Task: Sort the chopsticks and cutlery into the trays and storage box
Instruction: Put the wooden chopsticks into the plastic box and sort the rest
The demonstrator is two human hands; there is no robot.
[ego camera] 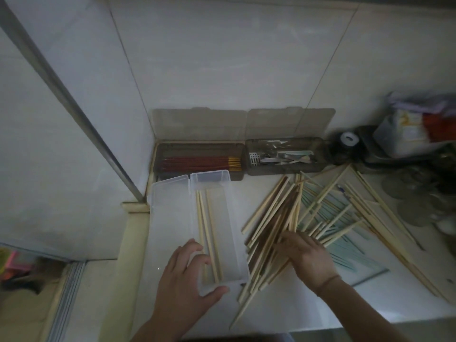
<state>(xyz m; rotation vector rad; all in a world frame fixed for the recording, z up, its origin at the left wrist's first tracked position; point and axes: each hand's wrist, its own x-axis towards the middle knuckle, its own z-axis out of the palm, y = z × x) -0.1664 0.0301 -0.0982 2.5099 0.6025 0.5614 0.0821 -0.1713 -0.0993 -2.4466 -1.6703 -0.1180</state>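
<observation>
On the counter (pixel 320 304), front left: left hand (pixel 183 280) grips the near end of the clear storage box (pixel 232 233). Thumb hooked on the near wall, fingers (pixel 195 245) curled over the left rim, so grasping the box, not clenched on nothing. Right hand (pixel 308 257) is palm down on the chopstick pile (pixel 283 218). Its fingertips are buried among the sticks; cannot tell if they pinch one or just press.

Box sits between the hands, its hinged lid (pixel 170 218) flipped open to the left. Inside: a few pale bamboo chopsticks (pixel 207 233), long axis running near to far, parallel to the box walls, lying along the left half of the floor.

Pile to the right of the box: pale and dark wooden sticks fanned mostly near-left to far-right, crossing over each other. Further right, pale green chopsticks (pixel 350 253) under and among bamboo ones, pointing in mixed directions. Pile's near ends touch the box's right wall.

Against the back wall: two smoky trays with lids up. Left tray (pixel 162 154) holds red chopsticks (pixel 197 162) with gold ends, long axis left to right. Right tray (pixel 320 149) holds metal cutlery (pixel 283 157), jumbled.

Far right: dark clutter, a roll of tape (pixel 349 138), a plastic container (pixel 399 134), round metal lids (pixel 414 211). Blurry, details unclear.
</observation>
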